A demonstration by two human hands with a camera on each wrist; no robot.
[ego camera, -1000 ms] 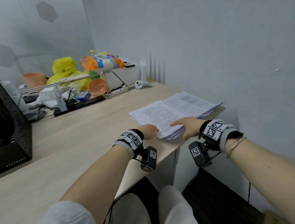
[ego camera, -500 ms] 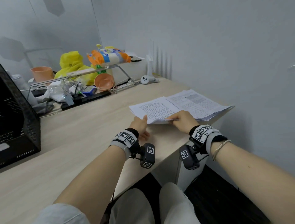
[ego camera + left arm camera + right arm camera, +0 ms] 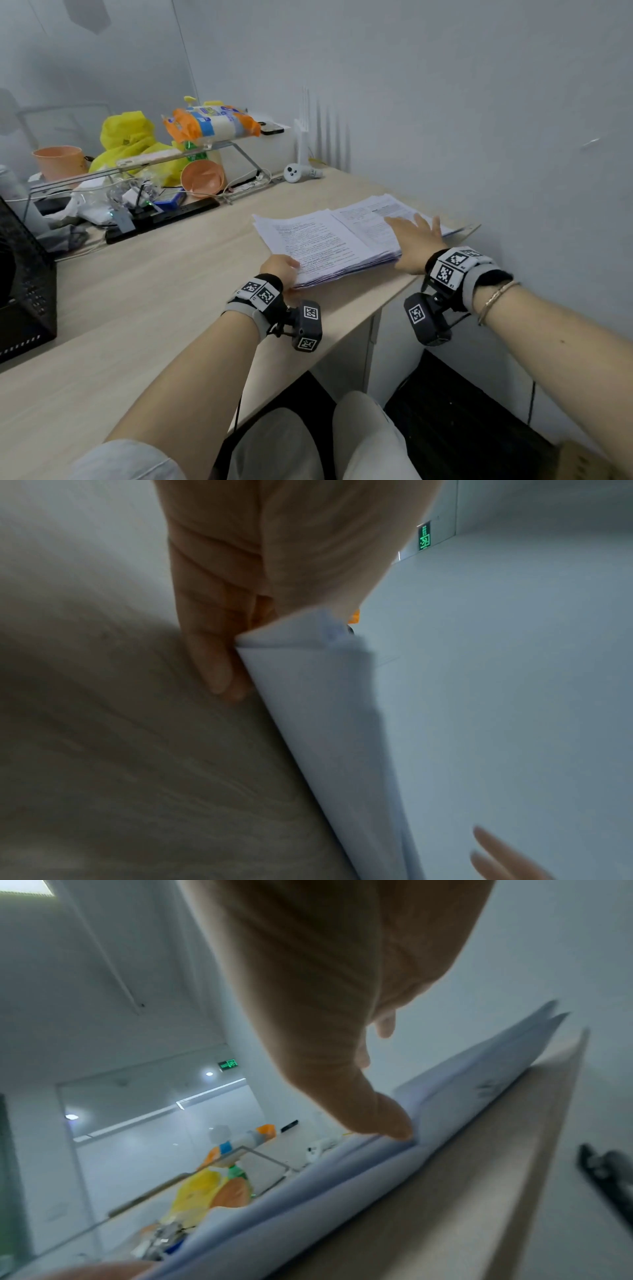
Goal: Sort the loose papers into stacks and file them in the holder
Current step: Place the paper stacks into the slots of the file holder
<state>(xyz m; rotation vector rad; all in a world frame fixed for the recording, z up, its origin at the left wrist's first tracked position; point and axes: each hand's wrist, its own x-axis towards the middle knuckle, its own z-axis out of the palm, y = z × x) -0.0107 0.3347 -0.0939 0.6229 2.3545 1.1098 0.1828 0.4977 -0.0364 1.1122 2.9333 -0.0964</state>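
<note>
Papers (image 3: 318,240): lying as two overlapping printed stacks toward the right end of the desk (image 3: 137,308), coming close to the desk's front edge and running back toward its far right corner by the wall. Left stack overlapping the right one along a line down the middle; sheet edges fanning out unevenly along the desk's front side.

Left hand (image 3: 279,269): pinching the near left corner of the papers at the desk's front edge, with the thumb lying on the top sheet and the fingers (image 3: 212,653) curling underneath and touching the desk top. Holding that corner slightly raised off the desk, as the left wrist view shows.

Right hand (image 3: 411,241): lying spread and flat on the right stack, fingers straight and fanning toward the desk's far right corner. Thumb (image 3: 377,1115) pressing down into the sheets near the desk's front edge; gripping nothing.

Holder (image 3: 24,274): black mesh, standing at the desk's left end, well apart from the papers. Not possible to tell what is inside.

Crowding the desk's back left area: a yellow bag (image 3: 130,137), an orange bowl (image 3: 202,178) tilting on its side, a black power strip (image 3: 161,221), and a white controller (image 3: 298,172) lying near the desk's back edge.
</note>
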